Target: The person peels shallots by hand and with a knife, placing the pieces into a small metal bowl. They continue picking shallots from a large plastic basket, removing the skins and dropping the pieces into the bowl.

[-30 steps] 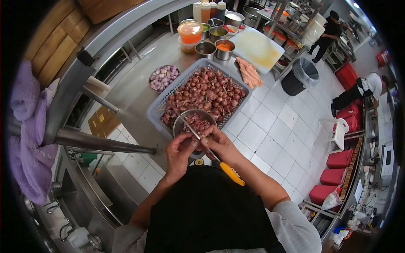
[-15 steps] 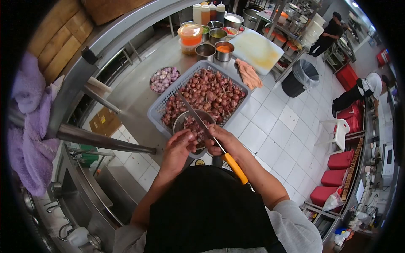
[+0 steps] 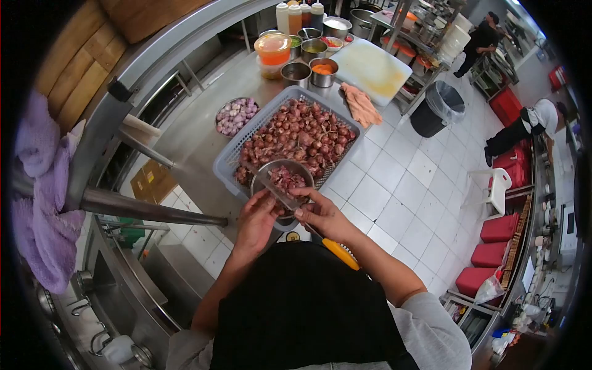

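Counter (image 3: 197, 139) w/ shallot basket (image 3: 226, 165), bowl (image 3: 264, 168)

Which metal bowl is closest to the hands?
The bowl of reddish peelings, just beyond the left hand and right hand; the bowl of pale bulbs sits farther back.

Knife (image 3: 272, 189) lower and flatter across the bowl (image 3: 308, 173), left hand (image 3: 256, 223) and right hand (image 3: 325, 220) closer together.
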